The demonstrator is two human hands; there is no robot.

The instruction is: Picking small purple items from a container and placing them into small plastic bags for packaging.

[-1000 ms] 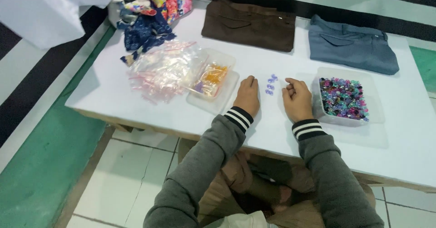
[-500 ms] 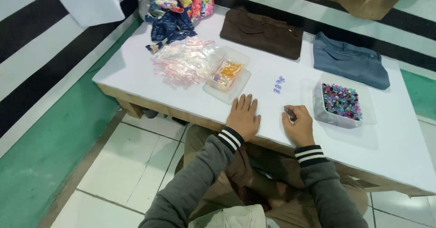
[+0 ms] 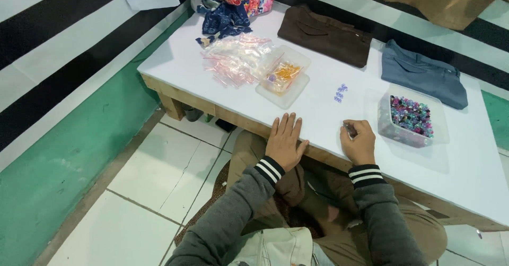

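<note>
My left hand (image 3: 285,140) lies flat, palm down, fingers spread, on the front edge of the low white table (image 3: 185,67). My right hand (image 3: 359,141) rests curled on the table edge, fingers pinched on a small dark piece that I cannot make out. A few small purple beads (image 3: 340,92) lie on the table beyond both hands. To the right of my right hand stands a clear tub of multicoloured beads (image 3: 409,117).
A clear tray with orange pieces (image 3: 282,76) and a heap of small clear bags (image 3: 236,59) lie left of centre. A folded brown garment (image 3: 323,35), a folded blue-grey garment (image 3: 423,74) and colourful cloth (image 3: 233,3) line the back. White floor tiles (image 3: 154,192) lie below.
The view has pulled back and shifted, showing more floor. Both hands have slid from mid-table toward the front edge. The right hand has curled shut.
</note>
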